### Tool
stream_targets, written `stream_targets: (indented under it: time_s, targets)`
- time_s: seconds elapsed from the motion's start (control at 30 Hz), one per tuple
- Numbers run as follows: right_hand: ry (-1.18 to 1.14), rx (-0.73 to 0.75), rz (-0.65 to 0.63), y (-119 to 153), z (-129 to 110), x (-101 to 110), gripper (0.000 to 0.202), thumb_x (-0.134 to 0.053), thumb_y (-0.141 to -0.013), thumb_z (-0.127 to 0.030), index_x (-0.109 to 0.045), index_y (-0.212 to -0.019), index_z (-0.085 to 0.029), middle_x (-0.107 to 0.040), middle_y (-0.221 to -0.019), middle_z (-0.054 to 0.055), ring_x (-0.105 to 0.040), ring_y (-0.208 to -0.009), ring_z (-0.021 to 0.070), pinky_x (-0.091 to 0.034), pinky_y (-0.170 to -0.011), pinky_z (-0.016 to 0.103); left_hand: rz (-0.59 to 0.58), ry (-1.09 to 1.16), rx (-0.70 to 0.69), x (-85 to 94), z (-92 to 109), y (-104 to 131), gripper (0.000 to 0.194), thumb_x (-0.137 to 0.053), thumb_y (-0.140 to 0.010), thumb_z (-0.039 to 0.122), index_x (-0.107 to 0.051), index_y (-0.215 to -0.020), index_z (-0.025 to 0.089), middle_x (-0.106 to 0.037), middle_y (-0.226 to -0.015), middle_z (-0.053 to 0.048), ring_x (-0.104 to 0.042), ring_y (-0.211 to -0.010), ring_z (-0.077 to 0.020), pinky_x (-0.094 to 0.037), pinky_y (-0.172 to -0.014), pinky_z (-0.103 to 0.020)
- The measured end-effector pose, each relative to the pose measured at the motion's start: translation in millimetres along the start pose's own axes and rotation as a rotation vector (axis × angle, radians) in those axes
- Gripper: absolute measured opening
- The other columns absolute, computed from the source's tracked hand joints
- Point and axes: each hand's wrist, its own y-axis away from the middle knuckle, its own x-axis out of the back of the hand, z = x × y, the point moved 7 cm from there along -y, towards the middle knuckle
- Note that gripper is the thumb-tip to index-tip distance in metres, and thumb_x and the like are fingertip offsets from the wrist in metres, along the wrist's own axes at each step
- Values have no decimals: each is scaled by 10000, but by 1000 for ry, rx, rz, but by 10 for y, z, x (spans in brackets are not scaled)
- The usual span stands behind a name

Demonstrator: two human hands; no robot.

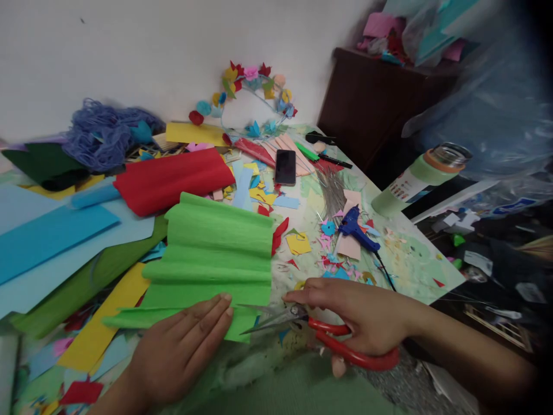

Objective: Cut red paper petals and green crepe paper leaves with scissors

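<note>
A bright green sheet of crepe paper (220,248) lies wavy on the table at the centre, with a cut along its lower part. My left hand (181,349) rests flat on the sheet's lower edge, fingers stretched out side by side. Red-handled scissors (358,351) are in my right hand (354,314), fingers through the handles. Their blades are spread and point left, at the sheet's lower right edge, just right of my left fingertips.
Red paper roll (173,178), blue yarn (103,135) and coloured sheets lie left. A phone (286,167), blue glue gun (358,227) and scraps lie beyond my right hand. A green bottle (401,187) stands at the right edge; a flower wreath (250,74) leans on the wall.
</note>
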Motion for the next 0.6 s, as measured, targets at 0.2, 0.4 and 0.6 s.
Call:
stream_targets:
  time_s: [0.2,0.4,0.6]
  targets:
    - [75,-55,-34,4,128,-5,772,-673,-744,-420,-371,-1413,-178,-570,-1112,132,-553,-973,248,-433,-850,344,39,39,92,-35,-4,48,471,-330,-892,64,-456,-1338,148,-708,-1112,-106,-611,-1116,-202,-507,-894,-315]
    - [101,-6,-77,9,77,-21,711,-628,-787,-406,-372,-1411,-180,-574,-1070,126,-554,-946,238,-445,-828,342,-9,-1,14,-12,2,-1,385,-373,-881,74,-550,-1218,135,-714,-1097,-101,-604,-1127,-192,-491,-919,-295]
    - [133,3,-41,-1,49,-14,689,-626,-781,-349,-386,-1401,-164,-566,-1034,116,-537,-931,223,-439,-833,339,-16,1,64,-45,24,17,349,-360,-877,51,-584,-1135,126,-709,-1103,-117,-601,-1129,-203,-490,-918,-323]
